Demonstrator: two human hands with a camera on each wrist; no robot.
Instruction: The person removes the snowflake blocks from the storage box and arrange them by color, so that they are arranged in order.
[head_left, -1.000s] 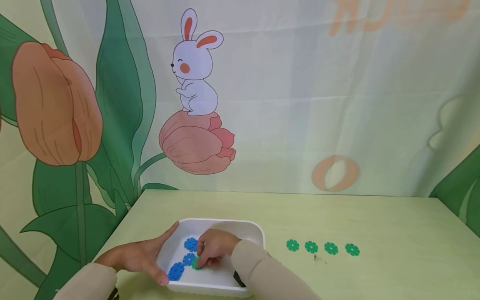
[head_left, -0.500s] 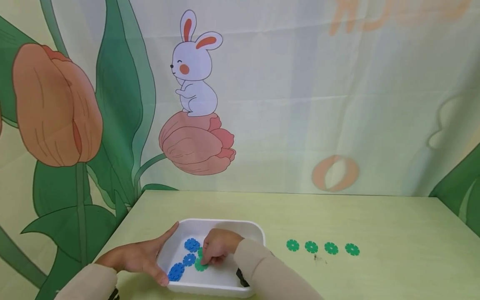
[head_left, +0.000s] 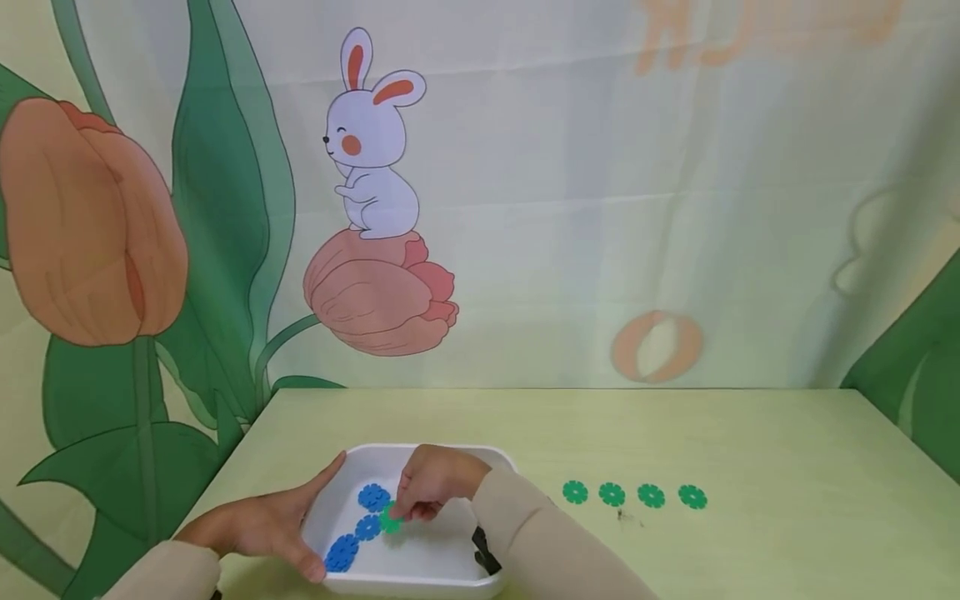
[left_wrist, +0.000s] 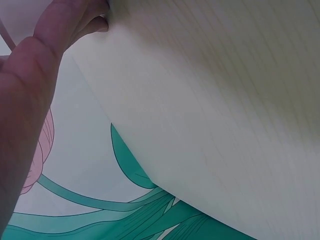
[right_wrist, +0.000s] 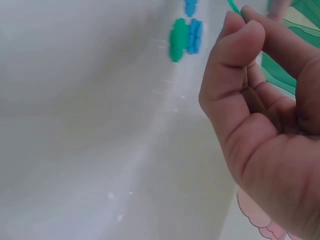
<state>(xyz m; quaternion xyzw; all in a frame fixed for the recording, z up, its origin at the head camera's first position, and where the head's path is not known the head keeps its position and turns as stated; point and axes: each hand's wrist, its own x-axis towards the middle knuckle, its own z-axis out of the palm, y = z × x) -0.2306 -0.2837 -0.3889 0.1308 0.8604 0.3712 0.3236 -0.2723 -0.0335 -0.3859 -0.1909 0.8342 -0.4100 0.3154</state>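
In the head view my right hand [head_left: 438, 483] is inside the white plastic tray [head_left: 420, 585]. Its thumb and fingertips pinch a green snowflake disc [head_left: 389, 518], which seems just above the tray floor. A sliver of green disc [right_wrist: 233, 6] shows at the fingertips in the right wrist view. Another green disc [right_wrist: 177, 40] stands out there beside blue ones. Several blue snowflake discs [head_left: 368, 527] lie in the tray's left half, some overlapping. My left hand [head_left: 266, 525] grips the tray's left end, thumb at the near corner and a finger at the far corner.
To the right of the tray, several green discs [head_left: 611, 494] lie spaced out in a row on the pale table [head_left: 750, 450]. A small dark mark [head_left: 620, 514] is below that row. Behind the table hangs a printed cloth [head_left: 540, 208] with a rabbit and tulips.
My right hand has brought a green disc slightly up from the tray floor, pinched at its fingertips. My left hand keeps its hold on the tray. The head view has shifted slightly.
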